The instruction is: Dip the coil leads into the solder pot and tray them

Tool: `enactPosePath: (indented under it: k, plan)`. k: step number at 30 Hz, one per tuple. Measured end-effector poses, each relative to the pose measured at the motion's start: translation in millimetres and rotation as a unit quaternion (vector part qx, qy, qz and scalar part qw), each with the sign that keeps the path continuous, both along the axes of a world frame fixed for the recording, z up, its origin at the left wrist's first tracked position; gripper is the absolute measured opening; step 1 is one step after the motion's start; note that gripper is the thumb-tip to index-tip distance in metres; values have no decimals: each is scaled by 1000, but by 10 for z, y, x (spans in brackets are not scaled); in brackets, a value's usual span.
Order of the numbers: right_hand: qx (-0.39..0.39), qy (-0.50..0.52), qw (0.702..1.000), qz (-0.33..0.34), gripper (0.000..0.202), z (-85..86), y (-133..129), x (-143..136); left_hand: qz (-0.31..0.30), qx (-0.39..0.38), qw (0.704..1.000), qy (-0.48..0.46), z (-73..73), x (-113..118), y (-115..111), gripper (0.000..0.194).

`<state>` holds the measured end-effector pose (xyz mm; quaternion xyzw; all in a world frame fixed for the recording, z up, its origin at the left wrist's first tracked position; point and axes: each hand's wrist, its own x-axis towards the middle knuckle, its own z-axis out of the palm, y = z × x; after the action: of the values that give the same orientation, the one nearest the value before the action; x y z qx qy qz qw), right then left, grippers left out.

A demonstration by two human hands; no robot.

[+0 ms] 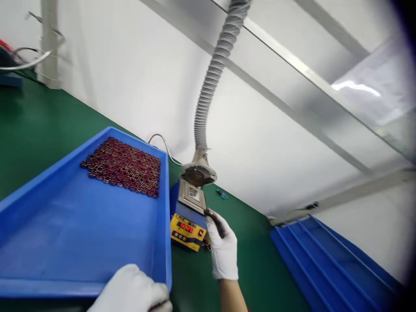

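My right hand (222, 245), in a white glove, is closed around a dark curved handle (217, 222). The handle's far end reaches the right edge of a metal-topped heating unit (186, 232) with a yellow front and red lit digits. What the handle belongs to is hard to make out. In the lower part of the view, my left hand (131, 292), also gloved in white, is curled in front of the blue tray's (97, 288) near rim. Something dark shows at its fingers, too cut off to name. Many small dark-red and copper ring-shaped parts (125, 167) lie packed in the tray's far end.
A grey ribbed extraction hose (211, 82) hangs down to a round hood (199, 173) just over the heating unit. Stacked blue trays (325, 260) stand at the right. A small blue-and-red item (222, 193) lies on the green table (260, 242), near the white wall.
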<state>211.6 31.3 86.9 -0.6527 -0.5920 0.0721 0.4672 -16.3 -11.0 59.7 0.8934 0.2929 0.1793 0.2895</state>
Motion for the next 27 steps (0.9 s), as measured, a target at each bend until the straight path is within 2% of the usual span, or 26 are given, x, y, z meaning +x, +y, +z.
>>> enactPosePath:
  k: [2, 4, 6, 12, 15, 18, 21, 22, 23, 25, 27]
  plan:
    - [-98, -92, 986, -101, 34, -234, -280, 399, 17, 13, 998, 52, 35, 7, 3, 28]
    - [-141, -125, 974, -125, 30, -454, -449, 625, 37, 22, 996, 81, 60, 11, -12, 26]
    - [-166, -143, 967, -127, 29, -613, -513, 702, 60, 24, 995, 82, 78, 16, -30, 27]
    - [-218, -109, 952, -188, 28, -831, -439, 715, 130, -33, 987, 85, 142, 56, -66, 28]
    - [-209, -32, 964, -161, 17, -840, -467, 812, 166, -66, 981, 75, 131, 65, -74, 26]
    - [-177, 64, 976, -109, 15, -666, -556, 874, 200, -46, 976, 67, 136, 115, -41, 25]
    - [-83, 191, 977, -42, 37, -270, -655, 781, 186, 21, 982, 34, 302, 299, 26, 25]
    - [-24, 297, 954, 7, 46, -109, -685, 712, 180, 45, 983, 18, 402, 394, 42, 25]
    - [24, 389, 919, 58, 50, 53, -710, 628, 174, 79, 982, -8, 515, 499, 51, 26]
    - [52, 488, 859, 143, 46, 344, -743, 439, 160, 169, 969, -82, 740, 721, 48, 38]
    - [48, 539, 815, 206, 39, 555, -739, 255, 142, 295, 926, -189, 898, 919, 38, 45]
